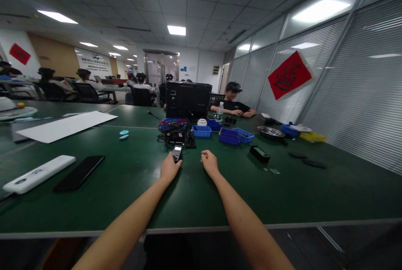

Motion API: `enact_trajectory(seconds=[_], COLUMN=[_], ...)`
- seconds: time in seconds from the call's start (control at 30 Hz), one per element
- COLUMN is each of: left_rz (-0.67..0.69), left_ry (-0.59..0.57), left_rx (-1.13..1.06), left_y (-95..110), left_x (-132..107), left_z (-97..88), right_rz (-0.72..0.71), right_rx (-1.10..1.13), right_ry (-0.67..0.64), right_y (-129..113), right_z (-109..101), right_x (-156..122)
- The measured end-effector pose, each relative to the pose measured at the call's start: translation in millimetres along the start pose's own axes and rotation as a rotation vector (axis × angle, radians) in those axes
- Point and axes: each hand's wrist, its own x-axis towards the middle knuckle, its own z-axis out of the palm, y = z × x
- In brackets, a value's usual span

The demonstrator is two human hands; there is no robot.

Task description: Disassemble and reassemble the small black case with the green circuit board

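My left hand (169, 169) grips a small dark handheld device (177, 151) with a lit screen and a keypad, like a keypad phone. Its lower end is hidden by my fingers. Resting on the green table (132, 203) to the right of it, my right hand (209, 162) is closed with its fingers curled, and nothing shows in it. Just beyond the device lies black electronic gear (176, 136) with cables. A small blue bin (201, 131) stands past my right hand, with a white baseball (202, 122) behind it.
A black monitor (188, 99) stands at the back. Left are a white power strip (39, 173), a black phone-like slab (79, 172) and a white sheet (69, 125). Right are a black box (259, 154) and a metal bowl (270, 132). A person (234, 102) sits across.
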Motion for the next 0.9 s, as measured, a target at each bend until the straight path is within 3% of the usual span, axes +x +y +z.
enact_trajectory(seconds=[0.23,0.33,0.4,0.63,0.9], left_rz=[0.206,0.309,0.299,0.125,0.048], left_ry=[-0.197,-0.301,-0.328,-0.162,-0.114], left_rx=[-0.091,-0.226,-0.326,-0.501,-0.507], left_y=[40,44,40,24,16], left_x=[-14,-17,-15,-2,1], left_z=[28.8,35.8,39.2,44.4,31.1], right_rz=[0.063,0.144,0.188,0.253,0.340], right_rx=[-0.080,-0.174,-0.271,-0.477,-0.562], right_ry=[0.027,0.024,0.000,-0.038,0.089], right_y=[-10,-18,-23,-26,11], right_z=[-2,-6,-8,-15,-40], right_x=[-2,-6,-8,-9,2])
